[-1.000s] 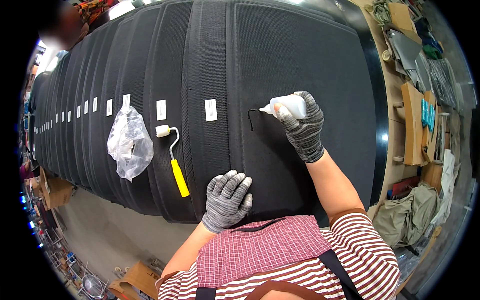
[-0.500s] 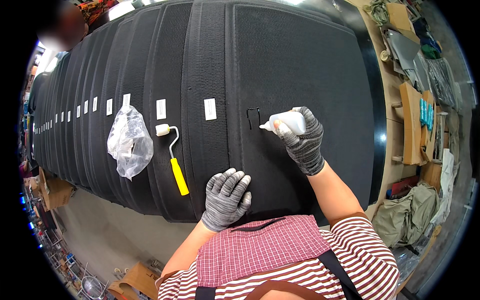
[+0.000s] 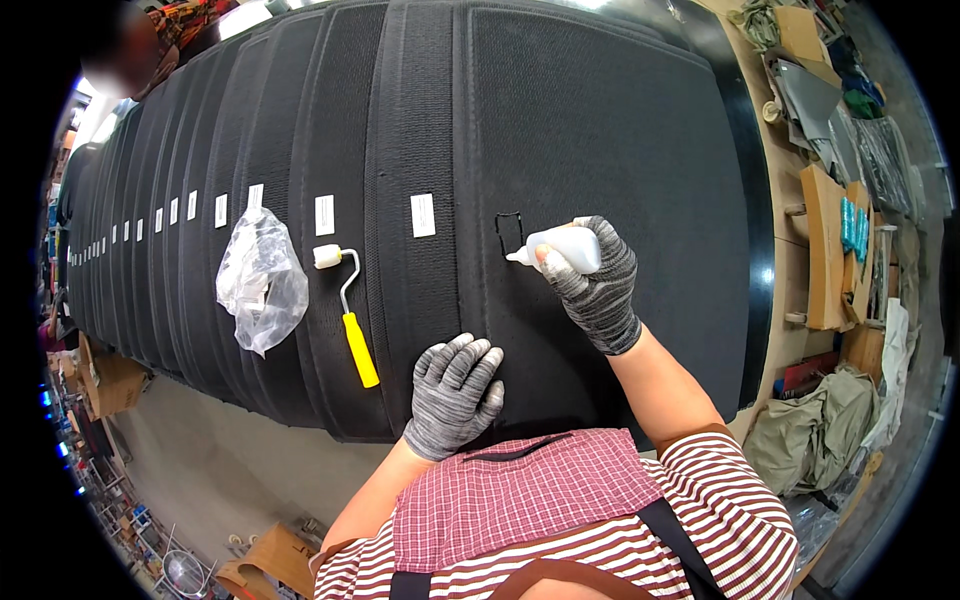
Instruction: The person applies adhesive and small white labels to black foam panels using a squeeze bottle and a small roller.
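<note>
Head view: right hand (image 3: 598, 285) is closed round a white squeeze bottle (image 3: 558, 247), nozzle touching the glossy rectangle outline (image 3: 509, 233) on the black mat (image 3: 600, 130) just left of it; left hand (image 3: 455, 395) lies flat, fingers spread, holding nothing, on the mat edge nearer the body. Looks like mid-step tracing the glue outline; next move prob. needs steady squeeze & nozzle kept on the line. Yellow-handled roller (image 3: 348, 310) & clear plastic bag (image 3: 260, 280) lie left of the left hand, w/ white labels (image 3: 423, 214) beyond.
</note>
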`<state>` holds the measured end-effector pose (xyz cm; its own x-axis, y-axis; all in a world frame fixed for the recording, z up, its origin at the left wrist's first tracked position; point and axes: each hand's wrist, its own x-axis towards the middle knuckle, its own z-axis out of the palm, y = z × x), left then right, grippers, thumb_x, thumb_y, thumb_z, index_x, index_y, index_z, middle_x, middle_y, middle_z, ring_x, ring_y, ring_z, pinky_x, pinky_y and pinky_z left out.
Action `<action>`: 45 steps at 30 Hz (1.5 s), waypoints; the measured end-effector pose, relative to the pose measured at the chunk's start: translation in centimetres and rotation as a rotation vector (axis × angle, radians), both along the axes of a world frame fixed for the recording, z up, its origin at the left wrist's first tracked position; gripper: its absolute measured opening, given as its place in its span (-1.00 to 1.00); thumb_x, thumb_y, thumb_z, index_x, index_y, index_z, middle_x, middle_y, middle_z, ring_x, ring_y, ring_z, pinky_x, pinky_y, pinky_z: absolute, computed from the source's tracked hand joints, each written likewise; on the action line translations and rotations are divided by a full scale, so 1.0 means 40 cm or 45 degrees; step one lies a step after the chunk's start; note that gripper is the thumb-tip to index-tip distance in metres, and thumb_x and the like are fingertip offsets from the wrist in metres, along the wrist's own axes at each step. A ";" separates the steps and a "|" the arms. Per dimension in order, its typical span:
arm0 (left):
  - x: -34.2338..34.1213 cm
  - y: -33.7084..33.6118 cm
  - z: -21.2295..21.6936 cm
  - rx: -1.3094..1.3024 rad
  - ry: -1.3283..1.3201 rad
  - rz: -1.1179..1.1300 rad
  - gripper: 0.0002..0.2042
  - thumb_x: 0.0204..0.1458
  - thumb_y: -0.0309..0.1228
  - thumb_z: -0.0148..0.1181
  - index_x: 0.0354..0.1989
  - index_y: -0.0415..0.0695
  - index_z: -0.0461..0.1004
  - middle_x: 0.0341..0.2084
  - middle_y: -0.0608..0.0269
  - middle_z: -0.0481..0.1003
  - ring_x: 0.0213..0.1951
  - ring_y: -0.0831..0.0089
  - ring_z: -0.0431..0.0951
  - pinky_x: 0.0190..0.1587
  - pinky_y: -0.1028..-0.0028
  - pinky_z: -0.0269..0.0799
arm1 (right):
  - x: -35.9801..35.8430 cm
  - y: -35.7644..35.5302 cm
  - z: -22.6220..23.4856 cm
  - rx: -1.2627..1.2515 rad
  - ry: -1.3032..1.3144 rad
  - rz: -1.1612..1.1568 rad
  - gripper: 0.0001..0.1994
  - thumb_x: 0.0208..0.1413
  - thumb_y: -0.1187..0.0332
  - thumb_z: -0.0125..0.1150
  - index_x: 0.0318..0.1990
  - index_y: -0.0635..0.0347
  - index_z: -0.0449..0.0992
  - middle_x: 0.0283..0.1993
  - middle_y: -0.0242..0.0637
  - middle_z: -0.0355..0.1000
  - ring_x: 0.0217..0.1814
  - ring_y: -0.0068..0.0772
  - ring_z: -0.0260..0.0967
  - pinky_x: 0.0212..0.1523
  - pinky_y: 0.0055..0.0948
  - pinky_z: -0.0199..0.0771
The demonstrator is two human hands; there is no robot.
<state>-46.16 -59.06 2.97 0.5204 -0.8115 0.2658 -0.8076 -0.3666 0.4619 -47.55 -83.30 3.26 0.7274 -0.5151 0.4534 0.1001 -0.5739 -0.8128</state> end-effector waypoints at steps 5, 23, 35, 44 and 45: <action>-0.001 0.002 -0.003 0.008 0.008 -0.001 -0.63 -0.05 -0.26 0.22 -0.02 -0.05 0.54 -0.02 0.22 0.48 0.12 0.20 0.40 0.20 0.17 0.21 | -0.012 -0.014 -0.007 0.070 -0.014 -0.007 -0.64 -0.06 0.40 0.45 -0.14 0.27 0.43 -0.37 -0.20 0.53 -0.37 -0.35 0.57 -0.34 -0.43 0.61; 0.002 0.000 -0.002 0.007 -0.003 0.005 -0.65 -0.04 -0.27 0.21 -0.05 -0.06 0.55 -0.04 0.24 0.48 0.11 0.22 0.41 0.17 0.18 0.25 | 0.034 -0.033 -0.021 -0.209 -0.052 0.038 -0.69 -0.03 0.37 0.42 -0.14 0.13 0.47 -0.33 -0.21 0.51 -0.36 -0.37 0.57 -0.37 -0.44 0.63; 0.002 0.001 -0.005 -0.036 -0.020 0.007 -0.65 -0.04 -0.26 0.21 -0.06 -0.06 0.55 -0.05 0.23 0.48 0.09 0.21 0.41 0.17 0.18 0.25 | 0.039 -0.033 -0.001 -0.154 -0.105 0.021 -0.67 -0.03 0.35 0.41 -0.17 0.26 0.44 -0.40 -0.22 0.54 -0.38 -0.39 0.57 -0.33 -0.44 0.61; 0.008 -0.009 -0.023 -0.178 -0.049 0.011 -0.67 -0.08 -0.30 0.21 -0.09 -0.07 0.56 -0.08 0.24 0.50 0.05 0.20 0.45 0.14 0.18 0.31 | -0.058 -0.023 0.056 1.295 0.066 0.118 -0.57 0.18 0.08 0.18 -0.04 0.28 0.37 -0.34 -0.20 0.47 -0.43 -0.49 0.41 -0.39 -0.52 0.48; 0.009 -0.007 -0.025 -0.206 -0.051 0.003 -0.67 -0.08 -0.31 0.22 -0.10 -0.07 0.56 -0.09 0.24 0.50 0.04 0.20 0.46 0.13 0.18 0.32 | -0.075 -0.002 0.063 1.454 0.044 0.192 -0.57 0.17 0.10 0.18 -0.02 0.30 0.37 -0.28 -0.16 0.48 -0.38 -0.47 0.44 -0.36 -0.51 0.51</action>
<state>-45.78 -59.34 1.97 0.5083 -0.7553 0.4136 -0.8259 -0.2916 0.4826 -50.55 -83.36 5.76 0.8194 -0.5192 -0.2431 0.0724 0.5144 -0.8545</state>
